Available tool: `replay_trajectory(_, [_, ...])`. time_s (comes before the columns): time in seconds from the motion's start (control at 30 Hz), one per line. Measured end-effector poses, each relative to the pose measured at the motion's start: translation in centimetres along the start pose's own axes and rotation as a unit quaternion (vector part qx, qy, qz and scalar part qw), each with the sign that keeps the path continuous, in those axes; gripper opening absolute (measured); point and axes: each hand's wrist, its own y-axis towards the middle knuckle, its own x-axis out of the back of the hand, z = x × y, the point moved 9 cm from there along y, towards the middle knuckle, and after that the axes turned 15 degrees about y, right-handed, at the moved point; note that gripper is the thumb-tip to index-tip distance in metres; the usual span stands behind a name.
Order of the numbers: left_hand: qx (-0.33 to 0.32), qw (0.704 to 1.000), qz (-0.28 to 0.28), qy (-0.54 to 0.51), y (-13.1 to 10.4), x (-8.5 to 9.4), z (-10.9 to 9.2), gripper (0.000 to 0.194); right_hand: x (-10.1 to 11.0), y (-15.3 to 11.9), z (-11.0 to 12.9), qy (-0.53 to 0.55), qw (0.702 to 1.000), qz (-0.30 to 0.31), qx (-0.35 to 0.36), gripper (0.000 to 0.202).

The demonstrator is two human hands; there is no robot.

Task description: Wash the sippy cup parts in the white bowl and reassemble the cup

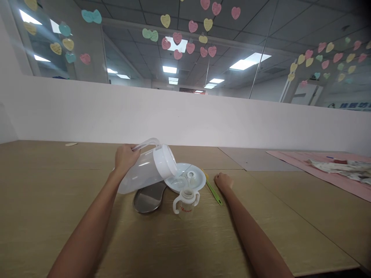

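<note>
My left hand (125, 159) grips the handle of a clear plastic pitcher (142, 172) with a white lid. The pitcher tilts to the right, its lid over the left rim of a white plate (199, 181). On that plate lie a bottle nipple with its collar (191, 176) and a clear dome-shaped cap (179, 182). In front of it stands a baby bottle (187, 200), open at the top, with two white side handles. Any liquid stream is not discernible. My right hand (223, 180) rests curled on the table, just right of a green-handled brush (215, 192).
A kidney-shaped metal tray (149, 197) lies under the pitcher, left of the bottle. At the far right a pink cloth (285, 157) holds a crumpled white cloth (333, 166). A low white wall (174, 119) with glass above closes off the table's back.
</note>
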Motion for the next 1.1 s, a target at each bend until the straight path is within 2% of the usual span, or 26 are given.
replay_trajectory(0.1, [-0.027,0.999,-0.002,0.045,0.2,-0.1,0.0,0.031,0.0,0.0,0.1,0.0,1.0,0.001,0.003,0.034])
replay_trajectory(0.33, [-0.022,0.996,0.01,0.086,0.6,-1.0,0.7,0.03,0.2,-0.2,0.3,-0.003,1.0,0.002,0.004,0.033])
replay_trajectory(0.5, [-0.03,0.993,0.015,0.114,0.5,-1.0,0.5,0.028,0.2,-0.2,0.2,-0.005,1.0,0.004,0.001,0.033])
replay_trajectory(0.77, [-0.041,0.993,0.014,0.113,0.3,-0.9,0.2,0.028,0.0,0.1,0.0,-0.007,1.0,0.003,-0.001,0.035])
replay_trajectory(1.1, [-0.032,0.992,0.04,0.115,0.3,-1.2,0.4,0.029,-0.3,0.5,-0.2,-0.003,1.0,-0.004,0.007,0.035])
